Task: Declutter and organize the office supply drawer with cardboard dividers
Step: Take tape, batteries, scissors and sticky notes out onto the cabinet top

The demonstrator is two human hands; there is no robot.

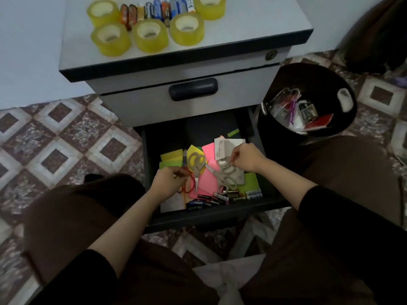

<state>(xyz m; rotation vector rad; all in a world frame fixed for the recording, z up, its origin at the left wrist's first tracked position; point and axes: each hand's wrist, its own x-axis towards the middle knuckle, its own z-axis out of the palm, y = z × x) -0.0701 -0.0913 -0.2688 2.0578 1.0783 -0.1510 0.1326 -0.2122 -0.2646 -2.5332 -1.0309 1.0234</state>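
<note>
Drawer clutter: left hand pinches red scissors, right hand pinches grey scissors; lifting both through the tangle could snag blades.

**Drawer: clutter in front, bare floor at the back**

You can reach into the drawer only from above; the shut upper drawer overhangs its back. The dark floor at the back lies mostly bare. Papers cover the middle, with beige scissors on them, and batteries crowd the front wall. Your left hand, pinching red scissors, and right hand, pinching grey scissors, fill the middle. The bin stands just beside the right wall. On the cabinet top, tape rolls take the left; the right is free.
</note>
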